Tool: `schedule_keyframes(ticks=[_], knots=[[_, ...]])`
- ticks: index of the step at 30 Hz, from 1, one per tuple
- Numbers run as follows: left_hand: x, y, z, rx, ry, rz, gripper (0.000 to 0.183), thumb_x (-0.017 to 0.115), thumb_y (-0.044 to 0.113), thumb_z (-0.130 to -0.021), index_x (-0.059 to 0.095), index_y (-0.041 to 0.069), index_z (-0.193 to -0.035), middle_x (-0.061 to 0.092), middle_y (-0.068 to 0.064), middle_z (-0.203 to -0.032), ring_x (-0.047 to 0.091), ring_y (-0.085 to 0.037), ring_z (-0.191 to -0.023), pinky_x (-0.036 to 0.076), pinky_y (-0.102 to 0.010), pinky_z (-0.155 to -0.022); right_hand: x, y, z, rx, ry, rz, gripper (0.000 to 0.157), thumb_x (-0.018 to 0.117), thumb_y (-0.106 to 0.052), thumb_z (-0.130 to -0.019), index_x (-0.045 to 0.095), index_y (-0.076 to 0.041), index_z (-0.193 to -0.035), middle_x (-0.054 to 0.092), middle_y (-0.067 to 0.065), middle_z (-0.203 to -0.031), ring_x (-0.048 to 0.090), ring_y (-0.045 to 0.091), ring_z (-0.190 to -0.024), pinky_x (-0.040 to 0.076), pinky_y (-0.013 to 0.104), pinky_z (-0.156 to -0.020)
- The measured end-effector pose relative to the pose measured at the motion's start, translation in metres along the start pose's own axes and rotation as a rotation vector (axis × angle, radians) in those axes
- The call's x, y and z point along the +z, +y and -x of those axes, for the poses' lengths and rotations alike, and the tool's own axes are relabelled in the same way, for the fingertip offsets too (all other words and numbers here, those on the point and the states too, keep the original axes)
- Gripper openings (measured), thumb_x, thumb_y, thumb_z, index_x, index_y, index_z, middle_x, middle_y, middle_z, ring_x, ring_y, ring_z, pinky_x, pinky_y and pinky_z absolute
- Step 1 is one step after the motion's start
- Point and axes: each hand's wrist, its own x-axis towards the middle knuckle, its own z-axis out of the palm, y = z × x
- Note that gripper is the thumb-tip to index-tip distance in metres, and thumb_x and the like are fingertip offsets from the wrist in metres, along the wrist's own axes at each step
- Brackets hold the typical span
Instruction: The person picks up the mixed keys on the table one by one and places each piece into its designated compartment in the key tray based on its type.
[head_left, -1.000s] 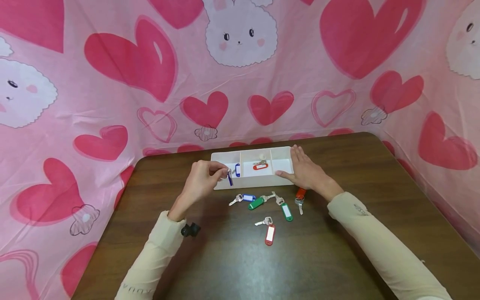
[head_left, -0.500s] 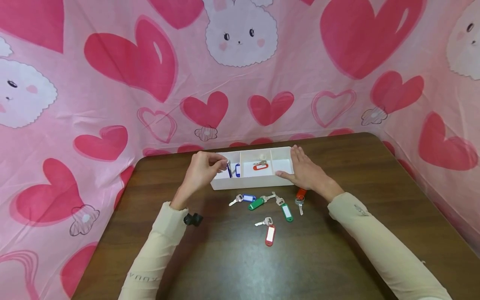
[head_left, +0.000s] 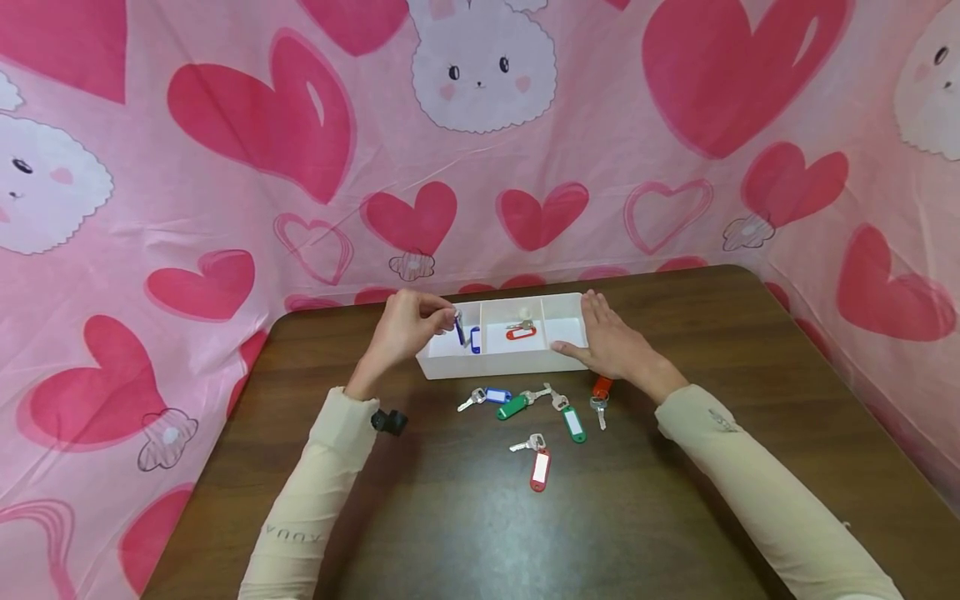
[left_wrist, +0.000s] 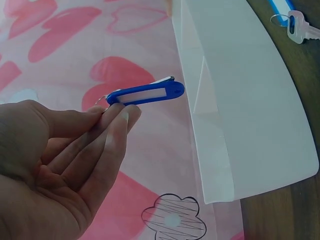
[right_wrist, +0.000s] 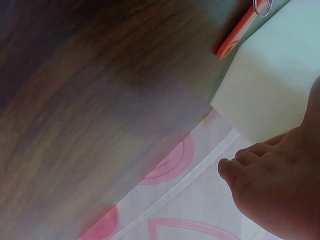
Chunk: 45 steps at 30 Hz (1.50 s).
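Observation:
My left hand (head_left: 407, 327) is over the left compartment of a white three-part box (head_left: 510, 365). Thumb and fingers pinch the ring of a blue key tag (left_wrist: 145, 94), whose key lies mostly hidden behind it in the left wrist view. Another blue key tag (head_left: 476, 340) lies in that compartment, beside the divider. In the middle compartment lies a red key tag (head_left: 521, 333) with its key. My right hand (head_left: 617, 340) rests against the box's right end, fingers straight and thumb across the front rim.
On the brown table (head_left: 480, 542), in front of the box, lie tagged keys: a blue tag (head_left: 498, 396), a green tag (head_left: 513, 407), another green tag (head_left: 573, 423) and a red tag (head_left: 540, 470). An orange-red tag (head_left: 602, 387) lies near the right wrist. A pink heart-patterned cloth (head_left: 465, 167) hangs behind.
The left hand has moved away from me, carrying the blue key tag from the box's front rim to over the left compartment. My right hand keeps its place.

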Motion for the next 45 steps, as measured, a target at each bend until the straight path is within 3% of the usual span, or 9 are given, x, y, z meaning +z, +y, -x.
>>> schedule_keyframes(ticks=[7,16,29,36,45], knots=[[-0.002,-0.002,-0.008,-0.010,-0.040,0.028,0.017,0.072,0.013,-0.100,0.082,0.001,-0.106,0.082,-0.017,-0.095,0.081,-0.033,-0.086,0.067,-0.039,-0.078,0.000,0.001,0.000,0.005,-0.003,-0.004,0.122,0.047,-0.082,-0.094,0.001,0.005,-0.166,0.005,0.026,-0.176,0.003,0.045,-0.165,0.017,0.057,-0.132],[-0.004,-0.005,-0.019,-0.017,-0.087,0.037,0.018,0.071,0.014,-0.101,0.081,0.000,-0.107,0.081,-0.018,-0.097,0.081,-0.031,-0.087,0.067,-0.038,-0.080,-0.003,0.000,0.002,-0.002,0.002,-0.002,0.118,0.051,-0.076,-0.096,0.002,0.007,-0.165,0.004,0.028,-0.176,0.004,0.047,-0.164,0.016,0.057,-0.132],[-0.008,-0.011,-0.031,-0.121,-0.132,0.072,0.021,0.071,0.015,-0.101,0.080,0.000,-0.113,0.080,-0.018,-0.102,0.080,-0.031,-0.090,0.067,-0.039,-0.085,-0.004,-0.003,0.003,0.002,0.000,0.009,0.117,0.052,-0.075,-0.097,0.003,0.007,-0.165,0.005,0.027,-0.176,0.004,0.046,-0.164,0.017,0.057,-0.132],[-0.010,-0.011,-0.040,-0.167,-0.156,0.089,0.025,0.068,0.013,-0.103,0.076,-0.005,-0.118,0.078,-0.023,-0.107,0.078,-0.042,-0.101,0.064,-0.048,-0.092,-0.004,-0.004,0.003,0.004,0.003,0.015,0.118,0.052,-0.075,-0.096,0.003,0.007,-0.166,0.005,0.027,-0.176,0.004,0.046,-0.164,0.017,0.058,-0.132],[-0.010,-0.011,-0.049,-0.178,-0.201,0.073,0.025,0.070,0.012,-0.101,0.077,-0.006,-0.116,0.079,-0.024,-0.104,0.080,-0.035,-0.092,0.067,-0.039,-0.083,-0.002,-0.002,0.002,0.001,0.003,0.026,0.118,0.050,-0.076,-0.097,0.003,0.007,-0.165,0.004,0.027,-0.176,0.004,0.046,-0.164,0.017,0.057,-0.132]])
